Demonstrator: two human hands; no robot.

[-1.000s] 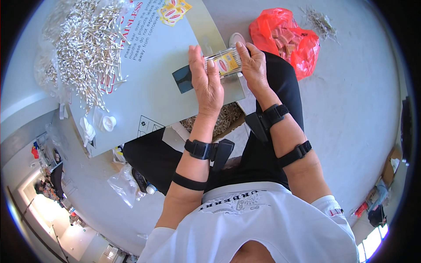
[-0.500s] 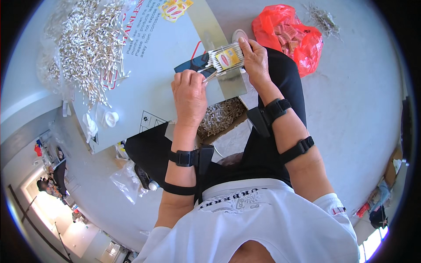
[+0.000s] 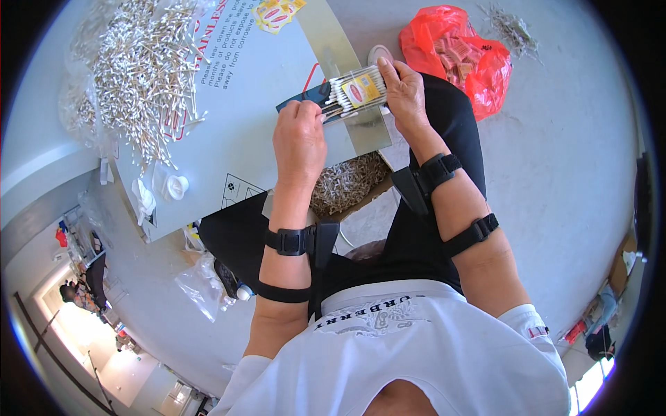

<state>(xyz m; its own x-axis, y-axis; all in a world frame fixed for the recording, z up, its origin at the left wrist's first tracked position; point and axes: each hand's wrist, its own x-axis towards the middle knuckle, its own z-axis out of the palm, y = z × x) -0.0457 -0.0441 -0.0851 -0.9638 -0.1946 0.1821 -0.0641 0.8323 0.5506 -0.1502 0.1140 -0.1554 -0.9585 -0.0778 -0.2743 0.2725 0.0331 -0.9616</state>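
Observation:
My right hand (image 3: 404,93) grips the right end of a clear pack of cotton swabs (image 3: 359,90) with a yellow label, thumb on top. White swab tips show at the pack's left end. Close to that end, my left hand (image 3: 300,142) is closed with its fingertips pinching cotton swabs (image 3: 331,109), which reach toward the pack. A dark blue flat piece (image 3: 291,105) lies on the table partly behind the left fingers. Below the table edge, a cardboard box (image 3: 371,197) full of swabs stands between my legs.
A big heap of loose cotton swabs (image 3: 146,76) covers the table's left side, above a small white cup (image 3: 176,187). Yellow labels (image 3: 277,12) lie at the table's far edge. On the floor at right sits a red plastic bag (image 3: 489,87) of pinkish bundles, near loose sticks (image 3: 512,31).
My left hand has shifted slightly up, and the swabs at its fingertips now lie more in line with the pack. My right hand keeps its hold on the pack.

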